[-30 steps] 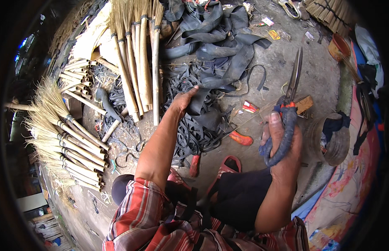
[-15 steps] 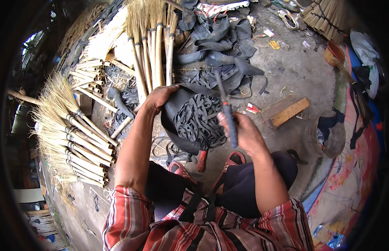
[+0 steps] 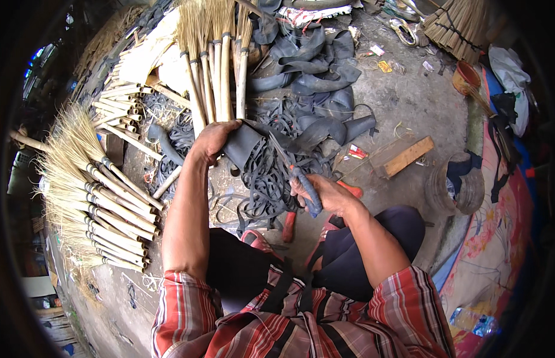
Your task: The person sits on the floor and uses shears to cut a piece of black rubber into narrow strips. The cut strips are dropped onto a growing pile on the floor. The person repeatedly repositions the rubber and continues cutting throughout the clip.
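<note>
My left hand point(image 3: 215, 141) grips the edge of a black rubber sheet point(image 3: 244, 145), which spreads toward my right. My right hand point(image 3: 326, 194) is wrapped round a knife point(image 3: 306, 188) with a blue-grey bound handle. Its blade slants up and left, against or just over the rubber; whether it touches cannot be made out. Below the sheet lies a tangled heap of thin black rubber strips point(image 3: 262, 188). A red-handled tool point(image 3: 289, 227) rests on the ground between my feet, and an orange-red piece point(image 3: 351, 190) shows just beyond my right hand.
Bundled straw brooms point(image 3: 119, 209) lie at the left; more brooms point(image 3: 222, 77) lean beyond my left hand. Cut bamboo handles point(image 3: 119, 107) are stacked behind. Larger rubber pieces point(image 3: 316, 65) sprawl ahead. A wooden block point(image 3: 411, 156) and a round container point(image 3: 459, 185) are at the right.
The knife has moved left and down, its blade tilting from upright to leftward, over the rubber. The sheet's curved lower part no longer hangs round the strip heap.
</note>
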A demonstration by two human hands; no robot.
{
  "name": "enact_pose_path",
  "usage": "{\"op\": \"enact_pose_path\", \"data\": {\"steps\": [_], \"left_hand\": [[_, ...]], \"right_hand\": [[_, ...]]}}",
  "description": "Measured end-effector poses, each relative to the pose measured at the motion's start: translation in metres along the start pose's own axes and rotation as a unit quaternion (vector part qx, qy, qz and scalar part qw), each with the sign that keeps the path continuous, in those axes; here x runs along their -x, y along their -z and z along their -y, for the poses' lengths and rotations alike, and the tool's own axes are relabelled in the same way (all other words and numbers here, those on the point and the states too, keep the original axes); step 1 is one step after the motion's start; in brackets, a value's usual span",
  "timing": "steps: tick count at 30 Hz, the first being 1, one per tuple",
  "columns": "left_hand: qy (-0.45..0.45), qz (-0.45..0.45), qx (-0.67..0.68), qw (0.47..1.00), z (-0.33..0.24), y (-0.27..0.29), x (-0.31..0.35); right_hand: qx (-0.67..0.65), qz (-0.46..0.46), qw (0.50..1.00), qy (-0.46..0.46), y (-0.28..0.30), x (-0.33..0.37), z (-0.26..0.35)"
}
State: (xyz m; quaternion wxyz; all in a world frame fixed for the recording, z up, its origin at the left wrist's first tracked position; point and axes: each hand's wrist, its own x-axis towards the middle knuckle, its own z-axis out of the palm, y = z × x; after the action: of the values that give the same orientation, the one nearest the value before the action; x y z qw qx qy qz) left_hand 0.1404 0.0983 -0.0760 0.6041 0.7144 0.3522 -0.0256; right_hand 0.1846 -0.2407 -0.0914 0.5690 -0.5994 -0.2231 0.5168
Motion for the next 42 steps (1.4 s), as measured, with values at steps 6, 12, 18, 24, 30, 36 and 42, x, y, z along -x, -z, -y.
{"op": "enact_pose_path", "data": {"steps": [6,12,18,24,30,36,42], "left_hand": [[0.034,-0.022,-0.014,0.999,0.007,0.009,-0.006],[-0.023,0.054,0.060,0.996,-0.006,0.008,0.013],[-0.039,0.113,0.042,0.992,-0.015,0.007,0.040],[-0.041,0.137,0.072,0.987,-0.024,0.002,0.057],[-0.039,0.159,0.029,0.986,-0.027,-0.003,0.066],[-0.003,0.121,-0.014,0.993,-0.032,-0.012,0.076],[-0.027,0.117,-0.051,0.991,-0.037,-0.016,0.076]], "right_hand": [[0.032,0.001,0.998,-0.063,-0.004,-0.009,0.000],[0.020,0.091,0.995,-0.021,0.000,-0.018,-0.007],[0.022,0.082,0.996,0.009,0.005,-0.023,-0.001],[0.005,0.059,0.998,0.012,0.003,-0.020,0.001],[-0.008,0.038,0.998,0.049,0.002,-0.018,0.004],[0.055,0.061,0.993,0.087,0.005,-0.010,0.016],[0.037,0.054,0.991,0.113,0.005,-0.004,0.019]]}}
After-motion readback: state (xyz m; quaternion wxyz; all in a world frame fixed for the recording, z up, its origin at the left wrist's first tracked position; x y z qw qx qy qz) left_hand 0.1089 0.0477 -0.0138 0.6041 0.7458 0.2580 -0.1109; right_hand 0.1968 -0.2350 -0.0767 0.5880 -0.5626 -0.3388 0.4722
